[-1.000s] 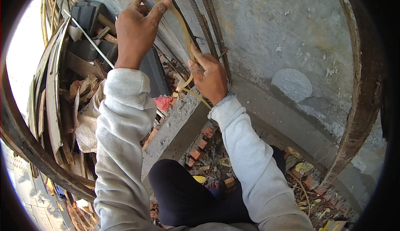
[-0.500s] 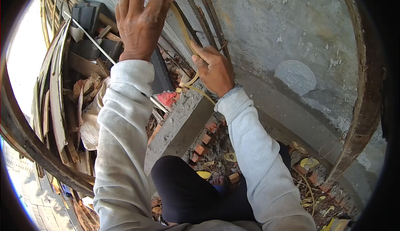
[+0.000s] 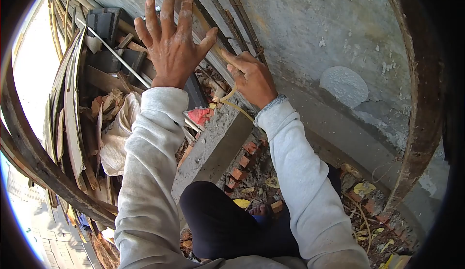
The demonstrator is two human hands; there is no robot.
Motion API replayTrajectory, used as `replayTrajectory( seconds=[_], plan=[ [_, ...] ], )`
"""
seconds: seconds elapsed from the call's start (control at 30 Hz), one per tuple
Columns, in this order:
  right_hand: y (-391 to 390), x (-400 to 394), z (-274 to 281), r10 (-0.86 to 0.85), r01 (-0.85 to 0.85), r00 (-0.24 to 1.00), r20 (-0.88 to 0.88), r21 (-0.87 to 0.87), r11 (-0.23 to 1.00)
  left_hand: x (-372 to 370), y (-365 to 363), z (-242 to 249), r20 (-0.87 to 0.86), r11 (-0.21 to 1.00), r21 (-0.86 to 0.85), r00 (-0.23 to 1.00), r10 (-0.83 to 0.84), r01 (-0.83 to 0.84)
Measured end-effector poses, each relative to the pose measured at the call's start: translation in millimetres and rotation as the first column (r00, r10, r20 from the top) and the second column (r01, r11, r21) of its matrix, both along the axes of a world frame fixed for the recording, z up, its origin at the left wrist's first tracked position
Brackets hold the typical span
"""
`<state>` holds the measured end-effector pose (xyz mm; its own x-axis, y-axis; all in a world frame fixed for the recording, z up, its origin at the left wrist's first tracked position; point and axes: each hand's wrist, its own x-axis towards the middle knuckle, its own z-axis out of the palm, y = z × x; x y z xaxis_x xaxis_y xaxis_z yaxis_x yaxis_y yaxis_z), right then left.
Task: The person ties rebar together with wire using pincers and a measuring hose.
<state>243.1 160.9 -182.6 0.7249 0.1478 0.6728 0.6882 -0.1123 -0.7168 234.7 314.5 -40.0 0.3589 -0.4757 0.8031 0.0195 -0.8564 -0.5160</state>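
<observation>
While my right hand (image 3: 254, 79) pinches curved yellowish tubing (image 3: 237, 108), my left hand (image 3: 172, 52) splays open | rough concrete beam (image 3: 211, 145) | mottled wall (image 3: 310, 31)

No writing, label, brand, number or sign that I can make out from where I'm standing, left or right, near or far
</observation>
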Motion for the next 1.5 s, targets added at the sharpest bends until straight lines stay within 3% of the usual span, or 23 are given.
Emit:
replayTrajectory(
  seconds=[0.17, 0.27, 0.37, 0.47, 0.57, 0.67, 0.77, 0.8, 0.9, 1.03, 1.13, 1.2, 1.33, 1.47, 1.5],
  plan=[
    [-4.9, 1.1, 2.5, -0.016, 0.016, 1.0, 0.018, 0.0, 1.0, 0.2, 4.2, 7.5, -0.011, 0.999, 0.048, 1.0, 0.017, -0.017],
    [-11.3, 0.4, 11.8, -0.036, 0.042, 0.997, 0.073, -0.087, 0.995, -2.1, 3.5, 9.1, -0.018, 0.999, 0.051, 1.0, 0.018, -0.017],
    [-25.0, -5.2, 35.1, 0.03, -0.026, 0.971, -0.239, 0.022, 0.999, -3.8, 4.3, 11.2, -0.008, 0.997, 0.068, 1.0, 0.028, -0.027],
    [-27.8, -5.0, 43.5, 0.044, -0.007, 0.957, -0.288, 0.125, 0.992, -5.7, 4.5, 10.9, -0.013, 0.996, 0.066, 0.998, 0.055, -0.054],
    [-9.6, 6.4, 27.2, 0.029, 0.007, 0.993, -0.118, 0.298, 0.954, -6.2, 4.5, 10.3, -0.014, 0.998, 0.049, 0.999, 0.045, -0.044],
    [-1.6, 4.7, 38.9, 0.004, -0.009, 1.0, 0.016, 0.351, 0.936, -5.1, 4.7, 9.5, -0.024, 1.0, 0.021, 0.999, 0.021, -0.021],
    [-7.1, -15.7, 86.6, 0.034, 0.005, 0.99, -0.14, 0.265, 0.964, -8.2, 4.2, 10.3, -0.064, 1.0, -0.015, 0.998, 0.0, -0.001],
    [1.4, -10.2, 89.3, 0.009, 0.02, 0.997, -0.083, 0.344, 0.939, -9.2, 2.5, 10.6, -0.064, 1.0, -0.031, 0.998, -0.005, 0.003],
    [15.4, 1.6, 99.3, -0.267, 0.202, 0.952, 0.149, 0.349, 0.915, -5.7, 5.1, 9.6, -0.027, 1.0, -0.016, 0.999, 0.024, -0.024],
    [19.8, 11.4, 107.6, -0.307, 0.275, 0.933, 0.186, 0.179, 0.945, -5.5, 8.6, 9.7, -0.069, 0.999, -0.041, 0.998, 0.013, -0.016],
    [16.4, 15.9, 107.1, -0.206, 0.186, 0.974, 0.096, 0.188, 0.964, -14.7, 5.5, 22.2, -0.112, 1.0, -0.01, 0.994, -0.005, 0.003],
    [18.4, 19.0, 104.8, -0.224, 0.193, 0.964, 0.141, 0.208, 0.959, -13.0, 9.9, 23.8, -0.213, 0.998, -0.041, 0.975, -0.061, 0.054],
    [15.5, 17.1, 103.4, -0.227, 0.174, 0.939, 0.258, 0.214, 0.961, -10.9, 14.0, 19.0, -0.221, 0.999, -0.035, 0.975, -0.023, 0.015],
    [3.3, 14.4, 91.4, -0.17, 0.141, 0.975, 0.141, 0.198, 0.97, -9.6, 16.4, 19.2, -0.209, 1.0, -0.02, 0.978, -0.001, -0.003],
    [2.1, 16.3, 88.4, -0.168, 0.137, 0.969, 0.183, 0.17, 0.976, -9.5, 17.5, 19.6, -0.209, 1.0, -0.02, 0.978, -0.006, 0.002]
  ],
)
